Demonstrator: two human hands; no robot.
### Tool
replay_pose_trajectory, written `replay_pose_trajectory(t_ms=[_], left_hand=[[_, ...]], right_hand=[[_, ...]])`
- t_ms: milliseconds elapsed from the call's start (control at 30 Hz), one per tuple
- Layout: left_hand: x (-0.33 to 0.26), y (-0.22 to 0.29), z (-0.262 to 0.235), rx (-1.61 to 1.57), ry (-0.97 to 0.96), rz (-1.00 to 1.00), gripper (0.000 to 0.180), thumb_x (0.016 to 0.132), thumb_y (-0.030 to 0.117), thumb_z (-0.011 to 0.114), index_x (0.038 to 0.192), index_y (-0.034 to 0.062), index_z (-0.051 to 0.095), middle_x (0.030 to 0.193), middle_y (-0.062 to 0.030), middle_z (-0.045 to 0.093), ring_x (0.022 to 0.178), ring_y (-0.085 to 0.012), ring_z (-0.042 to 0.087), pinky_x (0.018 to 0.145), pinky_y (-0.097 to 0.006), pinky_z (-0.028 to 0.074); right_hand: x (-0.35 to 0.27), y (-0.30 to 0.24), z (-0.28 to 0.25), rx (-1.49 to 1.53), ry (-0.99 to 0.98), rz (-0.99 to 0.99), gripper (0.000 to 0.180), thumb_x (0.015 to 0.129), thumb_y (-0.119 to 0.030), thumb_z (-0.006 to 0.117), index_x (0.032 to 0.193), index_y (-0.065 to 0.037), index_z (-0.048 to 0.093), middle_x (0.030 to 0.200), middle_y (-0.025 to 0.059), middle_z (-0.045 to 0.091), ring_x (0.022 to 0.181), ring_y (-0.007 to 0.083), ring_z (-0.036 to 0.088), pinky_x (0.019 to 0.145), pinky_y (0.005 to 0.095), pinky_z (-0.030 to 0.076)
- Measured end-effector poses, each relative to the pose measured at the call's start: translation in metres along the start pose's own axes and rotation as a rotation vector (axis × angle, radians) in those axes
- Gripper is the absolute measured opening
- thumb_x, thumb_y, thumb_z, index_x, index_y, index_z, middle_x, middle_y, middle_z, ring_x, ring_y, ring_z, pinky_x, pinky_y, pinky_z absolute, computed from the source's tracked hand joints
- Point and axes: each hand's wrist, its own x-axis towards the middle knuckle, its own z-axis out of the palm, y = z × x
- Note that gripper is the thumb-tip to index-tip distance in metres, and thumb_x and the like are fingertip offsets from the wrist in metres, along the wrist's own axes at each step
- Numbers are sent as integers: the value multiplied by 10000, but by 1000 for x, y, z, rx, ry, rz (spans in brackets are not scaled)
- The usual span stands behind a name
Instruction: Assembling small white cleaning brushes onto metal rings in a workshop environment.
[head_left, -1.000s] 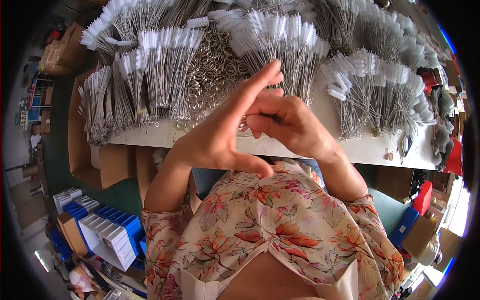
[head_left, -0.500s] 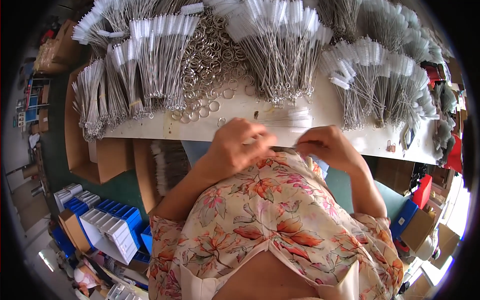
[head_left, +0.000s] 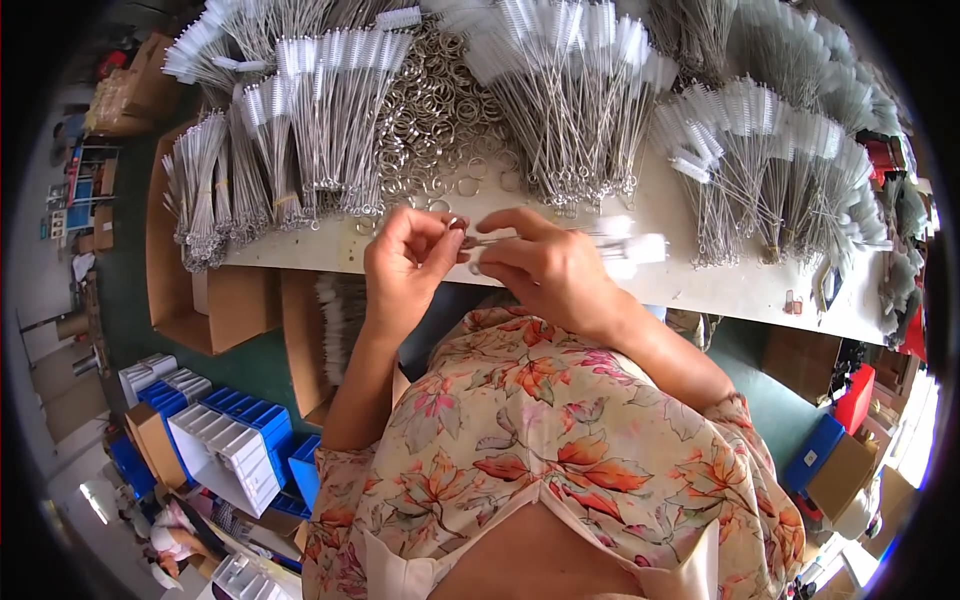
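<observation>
My left hand [head_left: 402, 265] is closed in a pinch, with a small metal ring [head_left: 456, 222] between thumb and forefinger. My right hand [head_left: 550, 262] grips the thin wire stems of a few straw brushes; their white bristle heads [head_left: 648, 248] stick out to the right past my knuckles, slightly blurred. The stems' looped ends meet the ring between my two hands, over the table's front edge. Whether any loop is threaded on the ring cannot be made out. Beyond my left hand lies a heap of loose metal rings [head_left: 430, 130].
Bundles of straw brushes [head_left: 335, 120] stand on the white table [head_left: 660, 285], more at the middle [head_left: 570, 110] and right [head_left: 740, 130]. Open cardboard boxes [head_left: 235, 310] sit below the left edge. Blue and white plastic bins [head_left: 225, 455] are at the lower left.
Both hands have risen from near my lap to the table edge and come together. The ring shows in my left fingers, and the brushes are in my right hand.
</observation>
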Motion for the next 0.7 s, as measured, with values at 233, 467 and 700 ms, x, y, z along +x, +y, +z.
replay_pose_trajectory(t_ms=[233, 467, 700], left_hand=[[22, 53, -27, 25, -217, 290, 141, 812, -56, 570, 927, -8, 636, 1011, -116, 594, 789, -92, 587, 664, -201, 502], [27, 75, -23, -6, -403, 250, 189, 769, -92, 547, 923, -22, 633, 1022, -167, 580, 832, -125, 574, 685, -214, 469], [20, 72, -6, -11, -254, 419, 263, 752, -121, 532, 1012, -97, 570, 1034, -204, 569, 900, -250, 617, 769, -298, 522]], right_hand=[[25, -7, -21, 309, -46, -52, 94, 786, -105, 629, 845, -34, 645, 804, 96, 607, 701, 233, 599, 614, 299, 468], [17, -12, -43, 817, -278, 370, 144, 854, -143, 603, 916, -16, 628, 739, 20, 601, 570, 73, 508, 506, 215, 417], [17, -13, -48, 994, -190, 385, 159, 855, -163, 610, 906, -14, 630, 740, 5, 551, 567, 53, 483, 477, 193, 391]])
